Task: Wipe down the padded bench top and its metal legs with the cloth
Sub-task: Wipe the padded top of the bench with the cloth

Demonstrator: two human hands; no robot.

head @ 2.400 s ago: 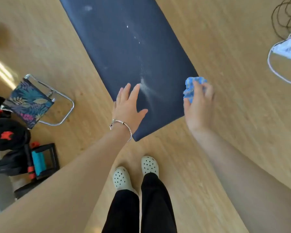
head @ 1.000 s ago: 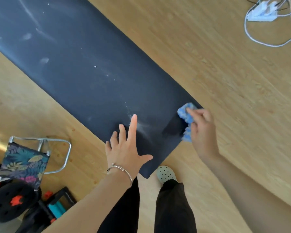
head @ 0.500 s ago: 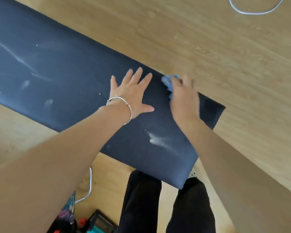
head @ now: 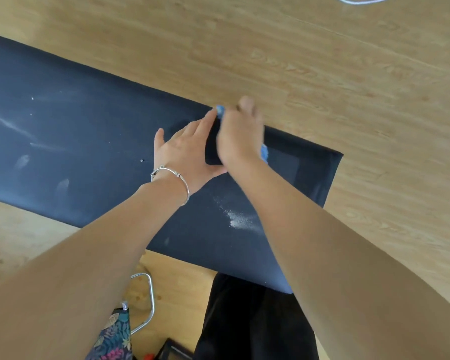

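L hand (head: 185, 157) lay flat on the bench top (head: 89, 141), palm down, fingers straight and a bit spread, thumb out toward the R side, holding nothing. R hand (head: 238, 136) sat just beside it, the L fingertips nearly touching it, and it pressed down on the cloth (head: 264, 152) w/ fingers bent over it. The hand was motion-blurred, so the exact grip couldn't be made out. The cloth was blue and mostly hidden under the R palm; only a bit poked out by the fingertips at the far edge of the pad, and a strip showed by the heel of the hand. Both hands were at the far side of the bench top, near its R end. The pad was dark navy and ran across the view from L to R. A darker patch (head: 283, 165) lay just R of the cloth. A white dusty smear (head: 240, 220) sat on the pad btwn the two forearms, closer to the near edge, and pale streaks (head: 8, 123) marked the L part. A thin silver bracelet (head: 176, 178) circled the L wrist. Wood floor (head: 322, 74) surrounded the bench, w/ a loop of white cable (head: 359, 0) at the top edge. Near the bottom were black trousers (head: 244, 320) and a folding stool (head: 115, 336) w/ leaf-print fabric and a chrome frame.
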